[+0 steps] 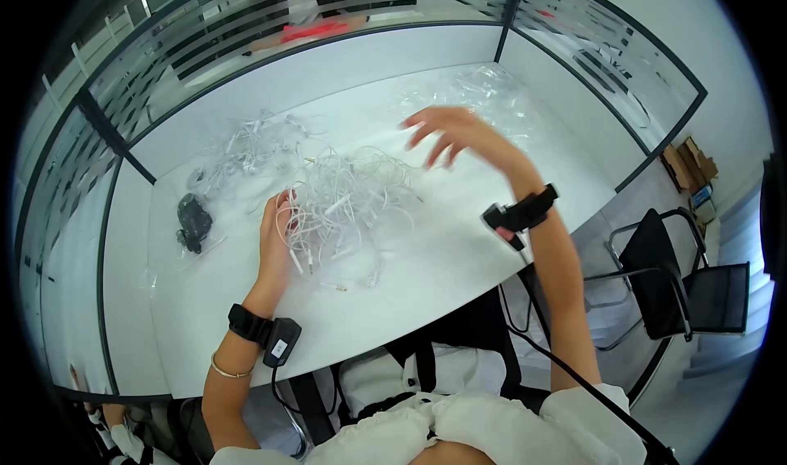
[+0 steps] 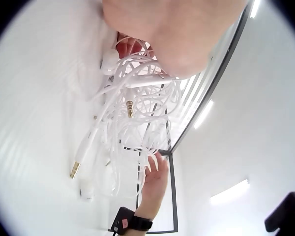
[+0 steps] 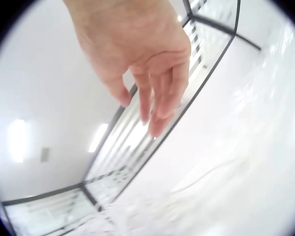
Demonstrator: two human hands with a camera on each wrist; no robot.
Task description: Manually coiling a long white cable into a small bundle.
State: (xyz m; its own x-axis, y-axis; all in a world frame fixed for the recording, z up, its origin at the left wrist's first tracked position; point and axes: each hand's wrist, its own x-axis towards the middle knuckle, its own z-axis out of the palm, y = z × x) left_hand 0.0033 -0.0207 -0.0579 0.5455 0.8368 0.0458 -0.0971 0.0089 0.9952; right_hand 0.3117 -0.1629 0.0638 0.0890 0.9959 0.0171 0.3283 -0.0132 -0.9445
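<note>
A loose tangle of white wired earphones (image 1: 352,195) lies on the white table in the head view. At its left edge my left hand (image 1: 275,235) grips some of the cables, fingers curled among them. The left wrist view shows a gold-tipped plug (image 2: 130,109) hanging close below that hand, and a second gold plug (image 2: 74,169) lower down. My right hand (image 1: 451,133) is raised over the table right of the tangle, fingers spread and loosely bent. In the right wrist view nothing shows between its fingers.
Another bundle of white cables (image 1: 254,145) sits at the back left. A dark grey lump (image 1: 194,222) lies near the left side. Clear plastic bags (image 1: 484,92) are at the back right. Low partitions (image 1: 344,51) with framed glass surround the table; a black chair (image 1: 656,276) stands right.
</note>
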